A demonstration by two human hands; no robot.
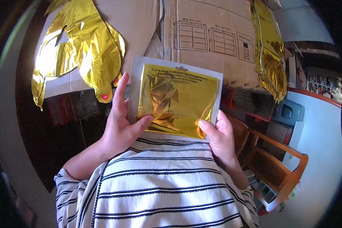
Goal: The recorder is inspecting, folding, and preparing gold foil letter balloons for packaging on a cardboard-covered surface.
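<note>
A: What's the biggest thing there?
B: The cardboard [212,17], spread beyond the flat packet and printed with box-shaped grids.
A: And next?
B: A white shirt with dark stripes [159,178], on the near side of the packet. Then a wooden chair [279,143], to the packet's lower right.
A: Any foil?
B: A shiny gold foil piece [87,45] lies beyond the packet to its left, overhanging the cardboard's near edge. A narrower gold foil strip [271,53] hangs over that edge, to the packet's upper right.
A: Where's the flat packet [182,98] itself?
B: Held up in front of the shirt: pale border, folded gold foil, dark print along the top.
A: How is it gripped?
B: Clamped at both lower sides. The left hand [121,127] has its thumb on the front, index finger up beside the left edge. The right hand [220,136] presses its thumb near the lower right corner. Fingers behind the packet are hidden.
A: Smallest?
B: A red disc [105,97] on the foil piece's tab, left of the packet.
</note>
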